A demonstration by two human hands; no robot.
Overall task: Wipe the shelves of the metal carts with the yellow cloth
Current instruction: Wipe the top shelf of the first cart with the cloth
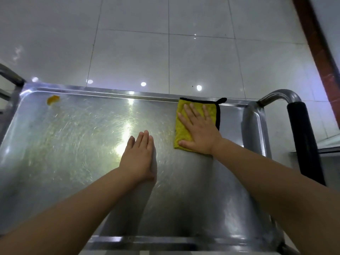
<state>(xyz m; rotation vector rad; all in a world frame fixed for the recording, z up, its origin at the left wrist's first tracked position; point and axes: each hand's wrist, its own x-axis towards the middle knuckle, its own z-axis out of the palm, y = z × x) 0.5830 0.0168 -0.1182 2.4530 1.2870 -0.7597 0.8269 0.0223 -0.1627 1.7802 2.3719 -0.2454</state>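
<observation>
My right hand [197, 129] lies flat on the yellow cloth [184, 134], fingers straight and spread, pressing it down onto the top shelf [73, 144] of the metal cart [255, 124]. I am not gripping the cloth, only bearing on it with the palm. It sits at the far right of the shelf, its black-edged top touching the back rim and its little black loop [221, 100] poking over that rim, near the cart's handle [301, 129].

My left hand [138, 159] rests near the middle of the shelf, fingers straight and close together, holding nothing — I take it to be steadying me or the cart.

As for progress, I judge the job is early or midway on this shelf. The steel shows swirled streaks and a yellowish film across the left and centre, and an orange scrap [53, 100] lies in the far left corner, well apart from the cloth. So that whole left side looks left to do, corner included. Whether the streaks are wet wipe marks or old scratches I cannot tell. Any lower shelves are hidden from here, and part of a second cart [9, 76] shows at the left edge — those I count as not yet done
</observation>
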